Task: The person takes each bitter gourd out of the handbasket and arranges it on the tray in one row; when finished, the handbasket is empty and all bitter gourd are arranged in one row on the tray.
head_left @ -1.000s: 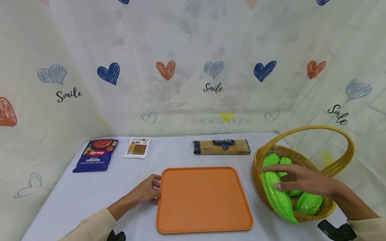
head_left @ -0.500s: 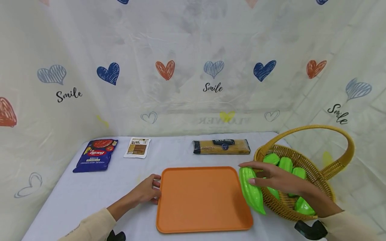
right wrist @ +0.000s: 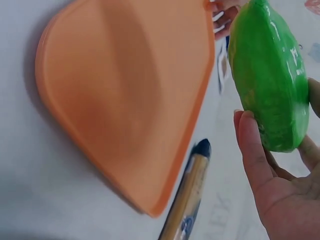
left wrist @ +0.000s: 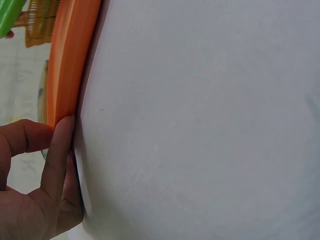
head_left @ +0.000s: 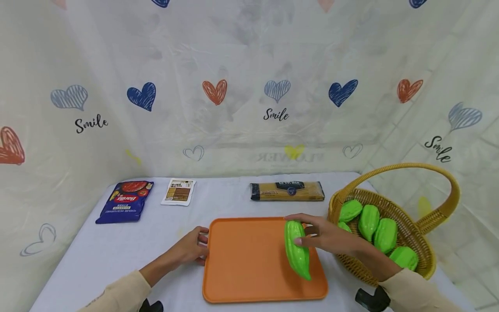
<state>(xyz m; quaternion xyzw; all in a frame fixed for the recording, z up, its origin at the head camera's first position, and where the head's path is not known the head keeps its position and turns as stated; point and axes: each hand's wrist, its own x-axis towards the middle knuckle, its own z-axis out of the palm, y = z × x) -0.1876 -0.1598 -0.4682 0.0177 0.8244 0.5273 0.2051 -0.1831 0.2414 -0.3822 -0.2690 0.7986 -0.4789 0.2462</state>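
Note:
My right hand (head_left: pixel 325 234) grips a glossy green, ridged gourd (head_left: pixel 297 249) by its blunt upper end, thumb on one side and fingers on the other. The gourd's pointed end hangs down over the right part of the orange tray (head_left: pixel 249 260). In the right wrist view, the gourd (right wrist: pixel 270 75) is clear of the tray, which carries a shadow. My left hand (head_left: pixel 191 247) stays at the tray's left edge. The left wrist view shows its fingers (left wrist: pixel 59 145) pinching the tray's rim (left wrist: pixel 70 65).
A wicker basket (head_left: pixel 422 229) with a tall handle stands right of the tray, holding several similar green gourds (head_left: pixel 386 235). Along the back lie a pack of spaghetti (head_left: pixel 288 191), a small white-and-brown packet (head_left: pixel 178 192) and a blue Barilla pouch (head_left: pixel 125 202). A printed curtain (head_left: pixel 241 52) rises behind the table.
My right hand has lifted the green gourd out of the basket and carried it left over the tray. My left hand has kept its place at the tray's edge.

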